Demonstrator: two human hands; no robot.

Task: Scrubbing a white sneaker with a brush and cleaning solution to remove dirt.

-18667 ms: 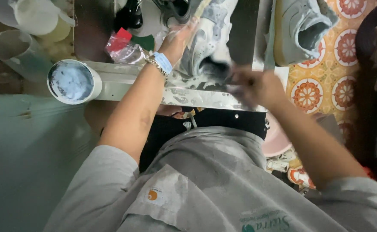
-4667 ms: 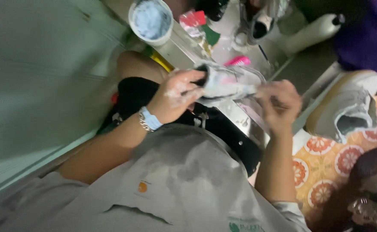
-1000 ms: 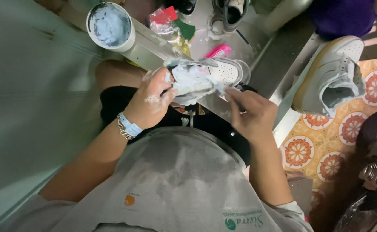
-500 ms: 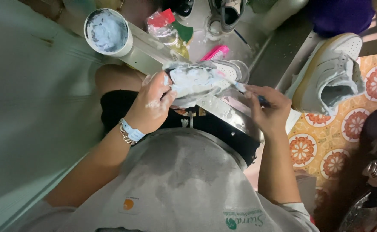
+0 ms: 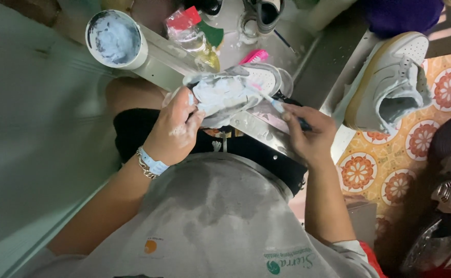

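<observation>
The metal sink [image 5: 333, 56] fills the upper part of the view, its rim [image 5: 169, 56] crossing in front of the person's lap; compared with a second ago the view has swung slightly, so the round tub of whitish paste [image 5: 113, 38] on the rim sits further from the top left corner, while the work itself has barely shifted. A second pale shoe [image 5: 390, 85] lies on its side on the right, at the edge of the sink above the orange patterned floor [image 5: 359, 172]. The foamy shoe [image 5: 230, 92] is held just above the rim, between the two hands, lower and more level than half a second ago, which suggests the scrubbing carries on along its side. The left hand [image 5: 176, 131], flecked with foam, is clamped round the shoe's heel end from below. The right hand [image 5: 307, 134] is closed on a thin brush handle [image 5: 287, 110] whose tip touches the shoe's toe side. A pink brush [image 5: 253, 55] lies in the sink just beyond, near a crumpled clear bag [image 5: 194, 36]
</observation>
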